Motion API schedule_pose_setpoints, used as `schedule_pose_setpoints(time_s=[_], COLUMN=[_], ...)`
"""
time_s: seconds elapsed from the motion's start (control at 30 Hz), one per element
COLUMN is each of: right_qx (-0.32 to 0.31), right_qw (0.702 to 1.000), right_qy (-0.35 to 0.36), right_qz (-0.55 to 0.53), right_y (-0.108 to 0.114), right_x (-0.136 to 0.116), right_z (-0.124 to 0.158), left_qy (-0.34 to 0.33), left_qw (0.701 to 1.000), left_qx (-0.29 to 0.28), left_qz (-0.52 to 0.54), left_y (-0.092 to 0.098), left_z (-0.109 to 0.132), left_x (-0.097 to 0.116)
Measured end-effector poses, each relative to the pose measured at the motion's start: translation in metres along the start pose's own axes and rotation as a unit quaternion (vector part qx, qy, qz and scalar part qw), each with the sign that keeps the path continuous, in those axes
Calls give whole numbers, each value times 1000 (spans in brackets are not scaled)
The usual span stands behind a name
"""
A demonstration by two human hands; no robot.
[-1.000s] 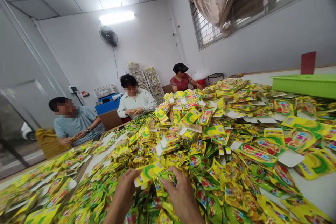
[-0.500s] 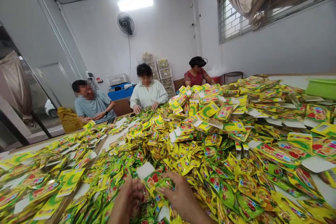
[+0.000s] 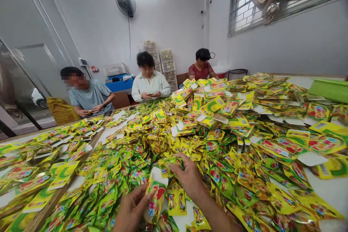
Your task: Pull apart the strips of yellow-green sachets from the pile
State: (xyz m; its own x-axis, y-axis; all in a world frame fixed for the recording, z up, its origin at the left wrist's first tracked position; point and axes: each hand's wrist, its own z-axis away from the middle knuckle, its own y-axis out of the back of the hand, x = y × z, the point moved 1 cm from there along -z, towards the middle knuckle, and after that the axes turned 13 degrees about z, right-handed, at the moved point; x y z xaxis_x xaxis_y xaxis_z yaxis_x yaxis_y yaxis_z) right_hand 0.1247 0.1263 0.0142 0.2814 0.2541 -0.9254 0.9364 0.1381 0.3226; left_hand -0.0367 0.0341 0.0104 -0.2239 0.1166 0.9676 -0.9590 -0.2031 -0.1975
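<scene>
From the head camera we look down on our two hands working over a long white table [image 3: 322, 185] piled with yellow-green foil sachets. Our left hand [image 3: 132, 209] sits low in the view, curled around an upright sachet with a white card tab [image 3: 155, 197]. Its fingers [image 3: 140, 197] close in a narrow hold on the sachet's side, and the red print faces us. Our right hand [image 3: 189, 177] is higher and further over, pinching a small green sachet [image 3: 170, 165] between thumb and fingertips, another narrow hold. That sachet is just beside the white tab of the other one; we cannot tell whether they touch. To handle these well, we judge, a light pinch near the edge is best, since it keeps the foil from creasing and keeps each piece clear of its neighbours. A loose sachet [image 3: 176, 203] lies on a small bare patch of table just below our hands, which gives us some working room. Beyond the main heap of sachets [image 3: 214, 125], a person in a pale blue T-shirt [image 3: 89, 97] and a person in a white shirt [image 3: 149, 85] have their hands at the pile's far edge, a person in a red top [image 3: 201, 69] sits further along, and a green plastic tray [image 3: 330, 91] rests at the right.
</scene>
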Motion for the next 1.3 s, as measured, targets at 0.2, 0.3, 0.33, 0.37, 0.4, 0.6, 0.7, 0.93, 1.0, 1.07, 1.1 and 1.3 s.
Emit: schedule_pose_setpoints(time_s=[0.2, 0.3, 0.33, 0.37, 0.4, 0.6, 0.7, 0.93, 1.0, 1.07, 1.1, 1.3], right_qx=[-107, -106, -107, -107, -109, -125, -109, -101, -108, -104, -100, -120], right_qw=[987, 981, 981, 981, 982, 986, 990, 994, 994, 994, 994, 992], right_qy=[8, 32, 40, 47, 52, 19, -14, 24, 17, -4, -15, -16], right_qz=[117, 159, 158, 153, 146, 112, 89, 31, 13, -16, -30, -21], right_y=[2, 2, 1, 0, -2, -14, -17, -8, -8, -11, -13, -16], right_x=[2, 2, 1, 1, 1, 5, 6, 9, 10, 11, 11, 13], right_z=[4, 6, 6, 7, 7, 9, 10, 4, 1, 0, 0, 2], left_qy=[-15, -26, -25, -22, -18, 21, 17, 48, 53, 61, 62, 65], left_qw=[1000, 998, 998, 997, 998, 1000, 999, 992, 989, 989, 989, 987], left_qx=[16, 9, 10, 9, 9, 13, 12, 50, 59, 54, 51, 58], left_qz=[-11, -55, -64, -68, -66, 18, 34, 108, 122, 125, 126, 133], left_y=[3, 3, 3, 2, 1, -1, -4, -7, -6, -5, -5, -2], left_z=[1, 0, 0, 0, 0, 0, -2, 1, 2, 1, 1, 1], left_x=[-5, -10, -11, -12, -12, -16, -17, -12, -12, -13, -14, -12])
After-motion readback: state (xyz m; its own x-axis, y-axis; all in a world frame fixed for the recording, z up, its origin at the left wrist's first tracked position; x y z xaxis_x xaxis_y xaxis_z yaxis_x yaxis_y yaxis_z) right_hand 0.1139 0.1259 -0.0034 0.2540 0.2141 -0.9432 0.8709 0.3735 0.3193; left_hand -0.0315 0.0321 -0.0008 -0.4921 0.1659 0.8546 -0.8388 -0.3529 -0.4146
